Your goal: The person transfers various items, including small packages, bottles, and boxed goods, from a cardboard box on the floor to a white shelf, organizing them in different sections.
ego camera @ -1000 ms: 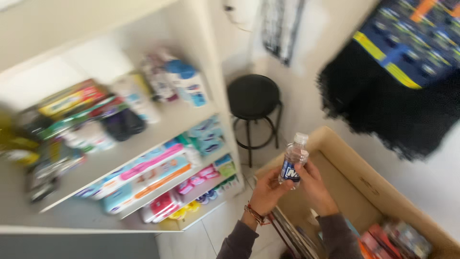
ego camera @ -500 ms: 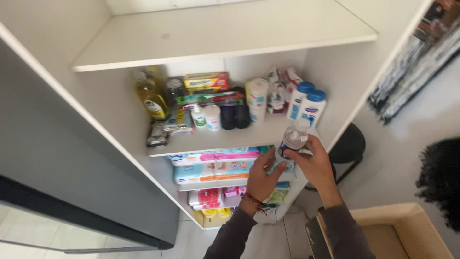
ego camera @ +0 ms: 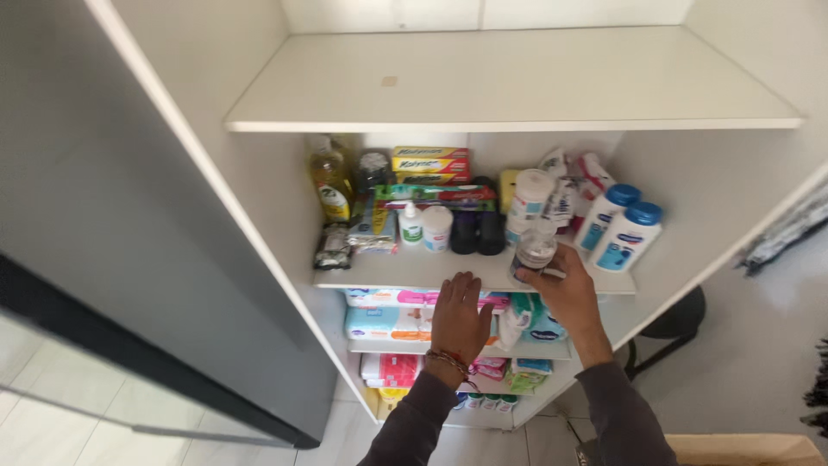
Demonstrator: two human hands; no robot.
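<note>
**Shelf unit, middle shelf: contents and hands**

Item in hand: small clear bottle with a pale cap, gripped by the right hand, fingers wrapped round its lower body. It stands upright at the front edge of the middle shelf, right of centre; whether its base touches the board cannot be told. Contents not readable.

Left hand: flat, fingers spread, fingertips resting on the front edge of the same shelf, holding nothing. A beaded bracelet sits at the wrist.

Change from half a second ago: the bottle was held in front of the shelf edge, the left hand close beside it; now the left hand has let go of that position and the bottle is up at shelf level. One second ago the bottle was held over a cardboard box on the floor.

Middle shelf, left end to right end:
- yellow liquid bottle, back left corner
- silvery foil packets, front left
- stacked yellow and red flat boxes, at the back
- small white bottle with green label
- white jar
- two dark round containers
- white cylinder tub
- two white bottles with blue caps, right end

Top shelf: bare board.

Lower shelves: flat pink-and-blue soft packs, stacked.
</note>
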